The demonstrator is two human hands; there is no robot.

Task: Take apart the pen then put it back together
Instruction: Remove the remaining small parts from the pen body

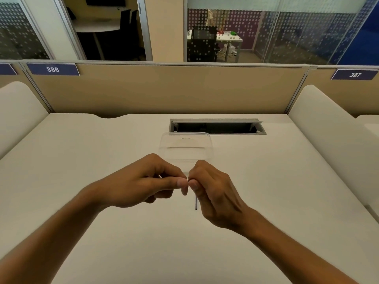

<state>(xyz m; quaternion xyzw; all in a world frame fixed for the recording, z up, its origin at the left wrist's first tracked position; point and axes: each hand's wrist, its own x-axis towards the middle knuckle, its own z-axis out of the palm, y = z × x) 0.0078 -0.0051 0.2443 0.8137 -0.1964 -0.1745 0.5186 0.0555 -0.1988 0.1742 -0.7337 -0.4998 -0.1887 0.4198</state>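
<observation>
Both hands are meeting fingertip to fingertip above the table (266, 201), just in front of a clear container (185, 147). The left hand (143, 181) is pinching a small pen part, largely hidden. The right hand (213, 191) is gripping a thin dark pen piece (196, 202), its long axis pointing down below the thumb. Which step is under way cannot be determined.

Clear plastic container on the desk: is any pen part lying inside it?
No. The clear plastic container looks empty, and both the left hand and right hand pinch pen parts in front of it.
</observation>
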